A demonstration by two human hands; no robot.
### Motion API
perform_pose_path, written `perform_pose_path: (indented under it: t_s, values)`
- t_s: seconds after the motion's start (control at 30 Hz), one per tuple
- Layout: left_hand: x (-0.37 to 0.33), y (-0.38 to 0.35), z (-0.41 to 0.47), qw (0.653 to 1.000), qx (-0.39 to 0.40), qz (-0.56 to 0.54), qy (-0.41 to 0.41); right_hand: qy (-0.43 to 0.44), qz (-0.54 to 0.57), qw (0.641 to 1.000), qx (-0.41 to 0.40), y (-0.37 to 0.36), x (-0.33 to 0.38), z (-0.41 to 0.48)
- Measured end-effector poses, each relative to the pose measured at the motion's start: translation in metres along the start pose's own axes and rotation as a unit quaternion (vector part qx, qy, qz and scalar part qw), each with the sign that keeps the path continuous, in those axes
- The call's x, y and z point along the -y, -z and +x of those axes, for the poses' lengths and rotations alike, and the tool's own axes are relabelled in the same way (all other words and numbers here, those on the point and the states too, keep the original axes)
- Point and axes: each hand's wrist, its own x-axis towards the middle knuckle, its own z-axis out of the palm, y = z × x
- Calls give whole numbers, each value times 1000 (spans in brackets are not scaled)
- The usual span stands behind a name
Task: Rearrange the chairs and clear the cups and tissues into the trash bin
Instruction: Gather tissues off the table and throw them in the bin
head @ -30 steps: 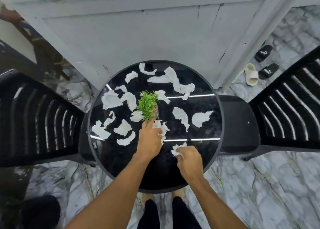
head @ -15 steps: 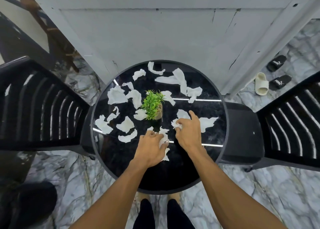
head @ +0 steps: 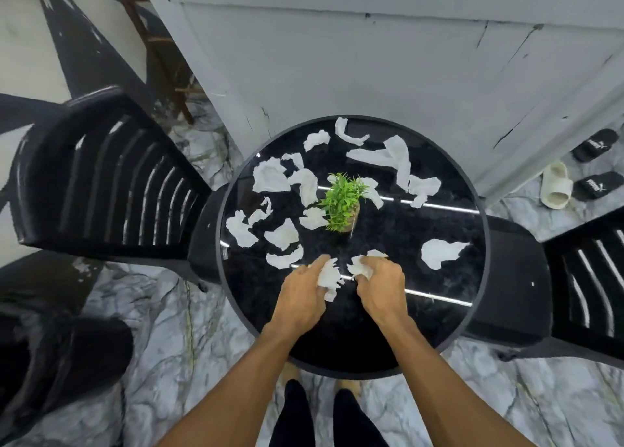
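Both left hand [head: 300, 299] and right hand [head: 383, 288] fingers clench tissues [head: 329, 276] inside table's [head: 337, 345] front rim.

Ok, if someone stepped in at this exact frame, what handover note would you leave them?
Left hand grips a crumpled tissue wad. Right hand pinches another tissue piece. Both are over the near part of the round black table.
Many torn tissue scraps lie around the potted plant; a lone scrap sits to its right.
The left chair and right chair flank the table, seats toward it.
No cups in view, and no bin I can identify.
Done: a few pieces gathered in hand. Left: the remaining scraps, then binning.
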Motion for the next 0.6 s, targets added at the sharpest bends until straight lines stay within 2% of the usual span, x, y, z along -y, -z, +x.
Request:
perform_pose_path:
  t_s: [0.07,0.17,0.33,0.4,0.5,0.6]
  values:
    - [12,12,1,997,-60,-38,32,0,-6,1000,2,-9,11,-5]
    - [31,30,2,994,-103,-8,38,15,-16,1000,-2,-24,27,-14]
    - [55,27,4,993,-50,107,-21,13,-11,1000,-21,-46,33,-21]
    - [59,25,3,994,-43,99,-29,32,19,998,-43,-51,38,-22]
    - [63,30,-1,997,-29,68,-26,111,59,988,-89,-57,61,-23]
    - [72,40,-5,999,-6,28,-17,180,82,977,-83,-66,94,-15]
